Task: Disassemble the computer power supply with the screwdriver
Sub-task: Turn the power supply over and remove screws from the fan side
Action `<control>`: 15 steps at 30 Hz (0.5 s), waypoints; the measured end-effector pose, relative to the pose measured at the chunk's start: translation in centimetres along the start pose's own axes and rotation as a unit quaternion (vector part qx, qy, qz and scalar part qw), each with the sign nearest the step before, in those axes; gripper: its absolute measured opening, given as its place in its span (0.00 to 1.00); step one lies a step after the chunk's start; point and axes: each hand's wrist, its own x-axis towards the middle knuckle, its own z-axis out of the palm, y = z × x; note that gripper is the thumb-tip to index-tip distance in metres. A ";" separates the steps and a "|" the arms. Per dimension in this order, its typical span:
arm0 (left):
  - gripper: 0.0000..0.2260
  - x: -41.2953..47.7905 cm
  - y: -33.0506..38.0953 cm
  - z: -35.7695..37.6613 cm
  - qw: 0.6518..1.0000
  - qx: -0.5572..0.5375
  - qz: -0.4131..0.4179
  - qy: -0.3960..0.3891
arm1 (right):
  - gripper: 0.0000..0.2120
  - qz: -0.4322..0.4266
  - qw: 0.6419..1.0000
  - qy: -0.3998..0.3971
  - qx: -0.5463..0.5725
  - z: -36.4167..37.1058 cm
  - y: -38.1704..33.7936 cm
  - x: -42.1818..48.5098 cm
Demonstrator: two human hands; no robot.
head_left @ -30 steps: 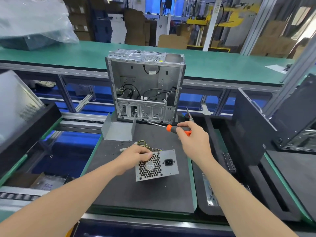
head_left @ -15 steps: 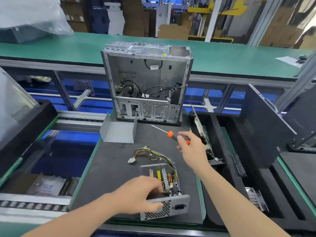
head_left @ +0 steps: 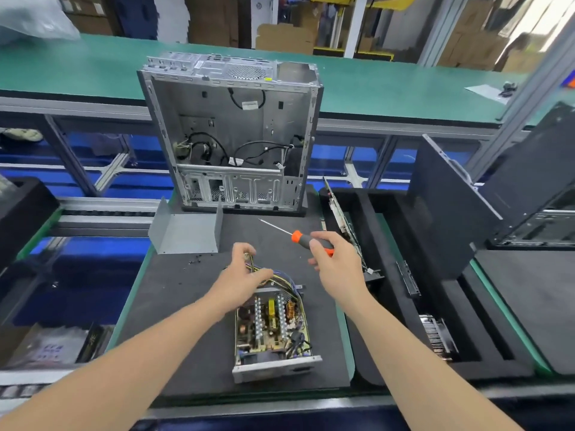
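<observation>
Black foam formed the mat on which the power supply lay, near the middle and towards the front edge, its top off and its coils, heat sinks and circuit parts showing. Its grey end plate faced the person. From its far end a bundle of yellow, black and blue wires arched upward. The left hand reached over that end, its grip closed round the wires, with thumb and curled fingers pinching the bundle just above the housing. The right hand hung in the air to the right and a little farther away, apart from the power supply, its grip clamped on the orange and dark handle of the screwdriver. The thin shaft pointed away and left toward the case. That case stood upright at the mat's far edge, open toward the person, with loose black cables inside. A bent grey metal cover sat just left of it, and small dark screws lay scattered near the cover. Right of the mat, a black foam tray held a board standing on edge in a slot, and a dark panel leaned beyond it. Behind everything ran a green tabletop.
</observation>
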 end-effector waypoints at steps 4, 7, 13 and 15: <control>0.21 2.0 1.1 -0.1 0.985 -0.164 -0.023 -0.056 | 0.08 -0.004 1.000 -0.006 -0.002 -0.7 0.8 -0.9; 0.14 1.8 0.9 -1.2 0.974 -0.215 0.017 -0.067 | 0.08 0.001 1.000 -0.006 0.008 -1.2 1.3 -1.3; 0.08 -4.4 -0.3 -2.4 0.975 -0.099 0.191 -0.047 | 0.08 -0.005 1.000 -0.018 0.008 -1.7 1.3 -2.0; 0.14 -6.8 -1.8 -2.6 0.973 0.039 0.218 -0.070 | 0.08 -0.008 1.000 -0.027 0.009 -1.6 1.2 -2.3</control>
